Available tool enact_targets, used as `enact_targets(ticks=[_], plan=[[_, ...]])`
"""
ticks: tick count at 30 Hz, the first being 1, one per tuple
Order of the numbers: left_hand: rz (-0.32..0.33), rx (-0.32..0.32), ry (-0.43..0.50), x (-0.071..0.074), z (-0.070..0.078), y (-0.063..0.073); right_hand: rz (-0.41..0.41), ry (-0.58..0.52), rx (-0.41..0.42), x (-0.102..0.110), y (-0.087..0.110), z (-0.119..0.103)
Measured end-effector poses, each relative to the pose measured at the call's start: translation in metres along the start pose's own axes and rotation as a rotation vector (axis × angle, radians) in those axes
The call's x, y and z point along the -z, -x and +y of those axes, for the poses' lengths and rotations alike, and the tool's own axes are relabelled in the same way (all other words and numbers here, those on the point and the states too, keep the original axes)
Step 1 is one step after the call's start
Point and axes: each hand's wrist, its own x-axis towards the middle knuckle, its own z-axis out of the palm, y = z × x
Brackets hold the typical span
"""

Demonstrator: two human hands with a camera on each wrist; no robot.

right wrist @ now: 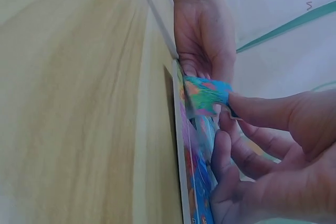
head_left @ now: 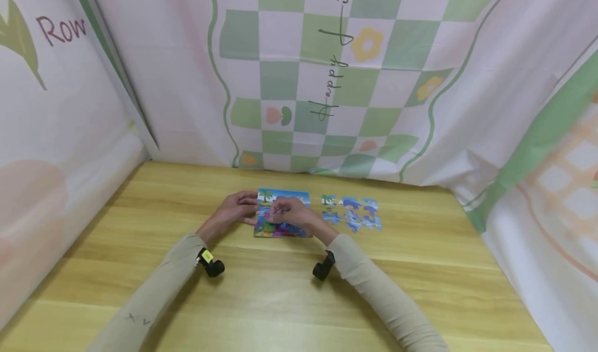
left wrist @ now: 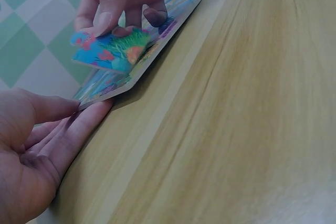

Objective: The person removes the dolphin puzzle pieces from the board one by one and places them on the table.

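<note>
The puzzle piece (left wrist: 116, 55) shows blue, green and coral; the loose pieces (head_left: 352, 215) seem mostly blue.

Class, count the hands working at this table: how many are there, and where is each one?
2. The left hand holds the left edge of the puzzle board; the right hand pinches a puzzle piece over the board.

A curtained-off booth, shown by the printed cloth (head_left: 322, 82) hanging around three sides of a wood-grain table (head_left: 271, 300).
</note>
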Motion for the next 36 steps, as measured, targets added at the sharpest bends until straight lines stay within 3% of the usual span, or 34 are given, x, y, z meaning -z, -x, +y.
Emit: enact_targets(ticks=[7, 15, 23, 36], plan=[[-0.003, -0.016, -0.002, 0.000, -0.001, 0.000, 0.069, -0.017, -0.037, -0.002, 0.005, -0.006], [0.017, 0.003, 0.001, 0.000, -0.004, 0.001, 0.133, -0.078, -0.096, 0.005, 0.006, 0.005], [0.028, 0.002, 0.026, 0.000, -0.001, 0.001, 0.110, -0.334, -0.150, 0.019, 0.012, 0.011], [0.048, 0.011, 0.053, -0.002, 0.001, 0.002, 0.093, -0.369, -0.102, 0.037, 0.044, 0.026]])
